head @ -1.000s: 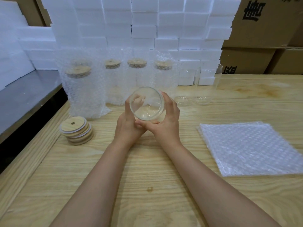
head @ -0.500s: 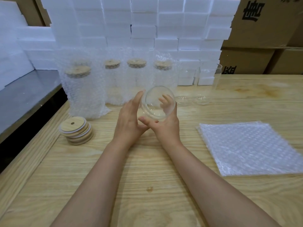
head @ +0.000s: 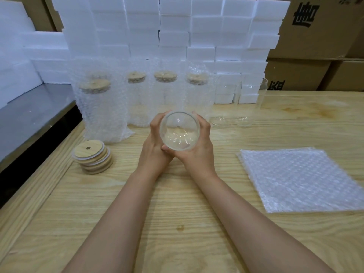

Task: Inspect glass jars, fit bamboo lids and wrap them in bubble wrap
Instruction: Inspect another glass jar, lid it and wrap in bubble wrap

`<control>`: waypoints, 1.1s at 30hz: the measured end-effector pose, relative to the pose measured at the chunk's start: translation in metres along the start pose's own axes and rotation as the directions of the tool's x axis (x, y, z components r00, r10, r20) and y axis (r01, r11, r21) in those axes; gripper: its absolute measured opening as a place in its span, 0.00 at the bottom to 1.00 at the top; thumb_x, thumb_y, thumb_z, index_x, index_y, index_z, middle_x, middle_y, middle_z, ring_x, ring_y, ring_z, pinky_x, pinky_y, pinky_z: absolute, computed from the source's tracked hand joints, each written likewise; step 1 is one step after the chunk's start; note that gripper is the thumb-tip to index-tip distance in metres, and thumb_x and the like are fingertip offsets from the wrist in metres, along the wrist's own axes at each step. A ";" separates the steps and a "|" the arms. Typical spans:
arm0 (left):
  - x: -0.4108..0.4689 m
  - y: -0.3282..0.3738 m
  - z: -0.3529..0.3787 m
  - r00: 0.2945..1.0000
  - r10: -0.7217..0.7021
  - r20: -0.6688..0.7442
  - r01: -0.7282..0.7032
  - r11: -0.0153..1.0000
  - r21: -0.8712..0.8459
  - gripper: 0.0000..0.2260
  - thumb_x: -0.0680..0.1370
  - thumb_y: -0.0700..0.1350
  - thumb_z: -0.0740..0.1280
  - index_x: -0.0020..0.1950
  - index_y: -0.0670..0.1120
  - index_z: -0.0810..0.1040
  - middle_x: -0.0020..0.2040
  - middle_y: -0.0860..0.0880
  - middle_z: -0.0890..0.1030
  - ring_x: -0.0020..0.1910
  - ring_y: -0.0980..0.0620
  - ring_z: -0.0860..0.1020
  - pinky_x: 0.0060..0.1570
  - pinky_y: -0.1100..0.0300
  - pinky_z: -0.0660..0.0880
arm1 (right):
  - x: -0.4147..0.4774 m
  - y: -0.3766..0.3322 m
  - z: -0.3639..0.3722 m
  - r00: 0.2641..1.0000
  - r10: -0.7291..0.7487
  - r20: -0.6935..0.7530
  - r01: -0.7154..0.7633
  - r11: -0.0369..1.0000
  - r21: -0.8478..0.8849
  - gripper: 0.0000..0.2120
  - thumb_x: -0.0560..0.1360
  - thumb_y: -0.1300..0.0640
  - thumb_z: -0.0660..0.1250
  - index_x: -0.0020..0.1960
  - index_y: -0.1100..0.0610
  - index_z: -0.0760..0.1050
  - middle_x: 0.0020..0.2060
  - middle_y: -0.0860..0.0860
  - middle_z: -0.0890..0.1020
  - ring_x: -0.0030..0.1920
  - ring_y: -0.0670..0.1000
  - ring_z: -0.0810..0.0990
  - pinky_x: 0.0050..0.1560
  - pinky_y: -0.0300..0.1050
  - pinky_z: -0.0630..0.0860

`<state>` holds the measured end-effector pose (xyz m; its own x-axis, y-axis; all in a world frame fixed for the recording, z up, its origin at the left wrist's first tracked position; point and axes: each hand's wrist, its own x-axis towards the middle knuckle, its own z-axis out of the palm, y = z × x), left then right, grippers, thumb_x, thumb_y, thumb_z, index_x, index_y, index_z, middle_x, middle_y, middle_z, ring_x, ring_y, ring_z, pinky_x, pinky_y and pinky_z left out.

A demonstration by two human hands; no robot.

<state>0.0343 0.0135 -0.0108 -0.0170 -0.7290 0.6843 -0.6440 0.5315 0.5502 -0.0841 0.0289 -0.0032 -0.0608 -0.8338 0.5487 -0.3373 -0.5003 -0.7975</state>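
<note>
L grip [head: 155,144], R grip [head: 199,151] round jar [head: 179,128]

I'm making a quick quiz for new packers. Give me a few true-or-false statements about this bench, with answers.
1. The left hand and right hand both hold the glass jar. True.
2. The held jar has a lid fitted. False: its mouth is open, with no lid on it.
3. The stack of bamboo lids lies left of the hands. True.
4. The bubble wrap sheets lie beside the lid stack. False: they lie on the opposite, right side of the table.
</note>
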 end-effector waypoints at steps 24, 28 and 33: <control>0.003 -0.001 -0.054 0.864 0.146 -0.482 0.282 0.652 0.704 0.13 0.68 0.38 0.63 0.51 0.42 0.78 0.46 0.40 0.77 0.44 0.39 0.76 0.58 0.39 0.66 | 0.002 0.002 0.000 0.958 0.254 -0.135 -0.232 0.960 0.156 0.41 0.56 0.27 0.68 0.66 0.38 0.65 0.50 0.41 0.70 0.60 0.48 0.69 0.55 0.36 0.65; -0.004 -0.002 -0.057 0.877 -0.092 -0.471 0.441 0.542 0.715 0.14 0.67 0.36 0.58 0.52 0.42 0.74 0.54 0.36 0.73 0.53 0.34 0.72 0.65 0.31 0.58 | 0.001 0.001 -0.001 0.955 0.270 -0.122 -0.255 0.958 0.128 0.40 0.56 0.26 0.67 0.65 0.36 0.63 0.50 0.39 0.68 0.59 0.48 0.68 0.60 0.47 0.70; 0.000 -0.008 -0.058 0.704 -0.592 -0.393 0.638 0.283 0.716 0.16 0.72 0.41 0.63 0.59 0.46 0.67 0.65 0.38 0.62 0.63 0.37 0.61 0.67 0.29 0.52 | 0.002 -0.001 -0.001 0.952 0.283 -0.118 -0.270 0.956 0.114 0.41 0.56 0.26 0.66 0.66 0.36 0.62 0.50 0.39 0.68 0.58 0.48 0.68 0.61 0.51 0.70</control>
<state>0.0842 0.0343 0.0129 0.6696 -0.6583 0.3439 -0.7410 -0.6232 0.2499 -0.0852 0.0282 -0.0011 -0.2641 -0.9077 0.3260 -0.1985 -0.2796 -0.9394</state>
